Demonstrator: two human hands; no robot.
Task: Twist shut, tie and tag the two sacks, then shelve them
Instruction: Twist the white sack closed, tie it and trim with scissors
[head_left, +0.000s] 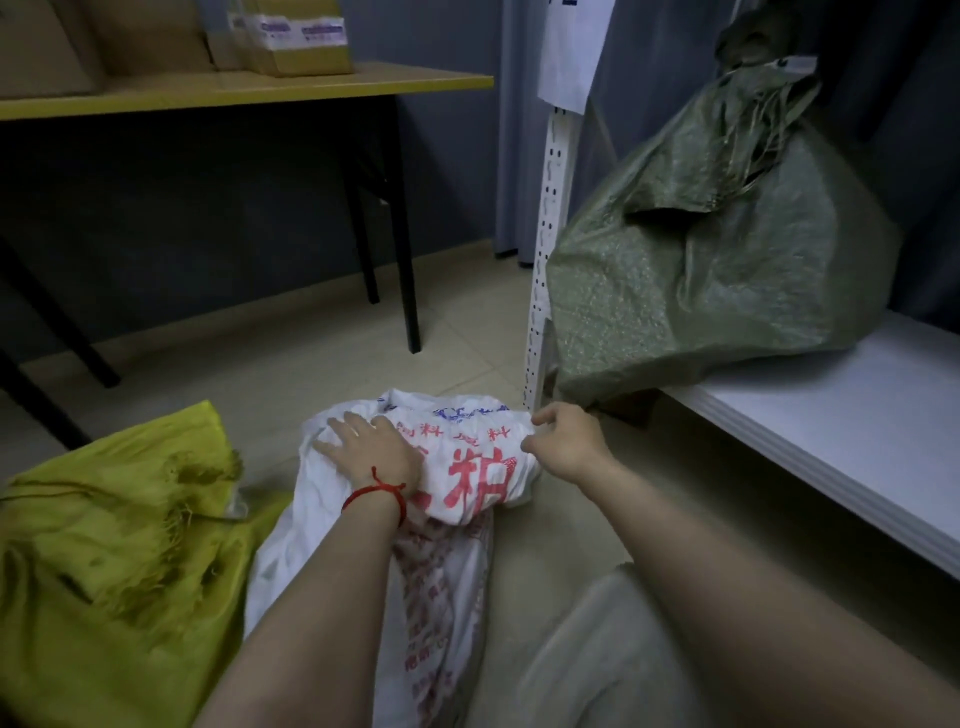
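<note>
A white woven sack (457, 467) with red and blue print lies on the floor in front of me. My left hand (371, 449), a red string round its wrist, presses flat on the sack's left top. At the sack's right end, my right hand (563, 439) pinches the fabric with curled fingers. A yellow-green sack (104, 545) with frayed edges lies on the floor to the left. On the low white shelf (841, 415) at the right stands a dark green sack (717, 249), its neck bunched at the top.
The white perforated shelf upright (545, 270) stands just behind the white sack. A yellow-topped table (249, 88) with black legs carries cardboard boxes (291, 36) at the back left. Beige tiled floor (457, 332) lies between table and shelf. My knee (597, 654) is at the bottom.
</note>
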